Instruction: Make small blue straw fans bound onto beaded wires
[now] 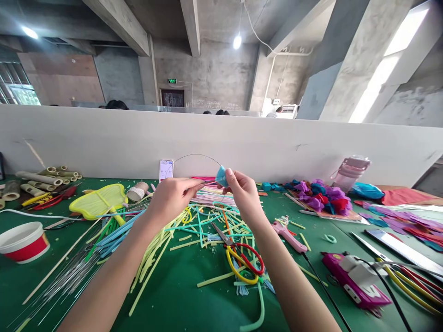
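Note:
My right hand [245,193] pinches a small light-blue piece [221,176], fabric or paper, between thumb and fingers, in the air above the table. From that piece a thin dark wire [197,154] arcs up and over to the left, dropping behind my left hand [175,196]. The left fingertips are pressed together and point at the blue piece, just short of it; what they grip is too fine to make out. Below my hands lie scissors [238,253] with red and yellow handles, on a litter of pale yellow-green and turquoise strips [200,226].
A paper cup [24,242], bamboo pieces [41,180] and a yellow butterfly-shaped item [100,200] are on the left. To the right are a pink glue gun [289,235], a magenta power strip [356,281], purple-red petals [325,196] and a bottle [351,173]. A phone [166,169] leans against the partition [104,138].

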Action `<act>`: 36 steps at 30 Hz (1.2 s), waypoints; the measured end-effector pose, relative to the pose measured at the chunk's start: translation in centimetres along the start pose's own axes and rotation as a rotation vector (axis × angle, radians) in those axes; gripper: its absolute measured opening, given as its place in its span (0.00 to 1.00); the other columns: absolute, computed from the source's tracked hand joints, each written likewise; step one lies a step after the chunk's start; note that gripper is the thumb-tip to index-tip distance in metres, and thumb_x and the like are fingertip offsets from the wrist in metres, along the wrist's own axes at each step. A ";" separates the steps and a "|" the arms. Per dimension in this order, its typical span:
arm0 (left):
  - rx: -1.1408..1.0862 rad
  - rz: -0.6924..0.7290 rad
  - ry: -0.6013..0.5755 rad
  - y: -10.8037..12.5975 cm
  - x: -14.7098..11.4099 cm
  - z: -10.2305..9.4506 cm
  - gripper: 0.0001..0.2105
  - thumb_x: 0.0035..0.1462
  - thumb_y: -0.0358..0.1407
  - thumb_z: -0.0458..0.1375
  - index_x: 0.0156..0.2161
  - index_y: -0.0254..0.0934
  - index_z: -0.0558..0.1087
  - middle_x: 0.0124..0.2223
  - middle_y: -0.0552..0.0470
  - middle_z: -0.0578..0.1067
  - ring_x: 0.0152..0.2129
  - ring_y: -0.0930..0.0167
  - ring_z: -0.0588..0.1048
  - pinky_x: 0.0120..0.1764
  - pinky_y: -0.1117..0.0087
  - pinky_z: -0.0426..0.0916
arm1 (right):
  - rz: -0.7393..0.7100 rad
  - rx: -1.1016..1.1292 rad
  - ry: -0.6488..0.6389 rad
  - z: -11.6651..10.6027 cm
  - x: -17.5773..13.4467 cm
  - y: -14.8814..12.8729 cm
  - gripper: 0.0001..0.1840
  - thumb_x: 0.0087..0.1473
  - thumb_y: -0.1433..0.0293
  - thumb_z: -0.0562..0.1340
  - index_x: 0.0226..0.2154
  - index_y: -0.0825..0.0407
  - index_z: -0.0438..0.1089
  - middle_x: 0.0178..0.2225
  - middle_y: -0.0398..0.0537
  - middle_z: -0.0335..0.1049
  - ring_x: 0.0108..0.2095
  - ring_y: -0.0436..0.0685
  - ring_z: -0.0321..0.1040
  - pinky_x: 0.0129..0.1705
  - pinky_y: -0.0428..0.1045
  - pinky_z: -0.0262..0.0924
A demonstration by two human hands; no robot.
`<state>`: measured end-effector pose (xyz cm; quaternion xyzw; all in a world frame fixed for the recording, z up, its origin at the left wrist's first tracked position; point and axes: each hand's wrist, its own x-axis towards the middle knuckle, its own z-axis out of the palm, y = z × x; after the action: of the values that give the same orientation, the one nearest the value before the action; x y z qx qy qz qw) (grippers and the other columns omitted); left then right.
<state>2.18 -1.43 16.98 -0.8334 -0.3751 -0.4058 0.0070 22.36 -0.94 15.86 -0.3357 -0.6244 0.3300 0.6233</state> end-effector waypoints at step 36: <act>0.305 -0.776 -0.789 -8.8 -0.8 -0.8 0.08 0.46 0.33 0.61 0.18 0.38 0.73 0.18 0.53 0.71 0.14 0.71 0.67 0.22 0.72 0.60 | 0.210 -1.147 -0.671 3.1 -2.4 11.5 0.09 0.53 0.64 0.67 0.36 0.50 0.79 0.37 0.51 0.80 0.41 0.61 0.75 0.36 0.47 0.60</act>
<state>-4.27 4.14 14.40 -0.7125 -0.6821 0.0218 -0.1629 19.38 3.50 5.00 -0.5516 -0.8249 0.0914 0.0832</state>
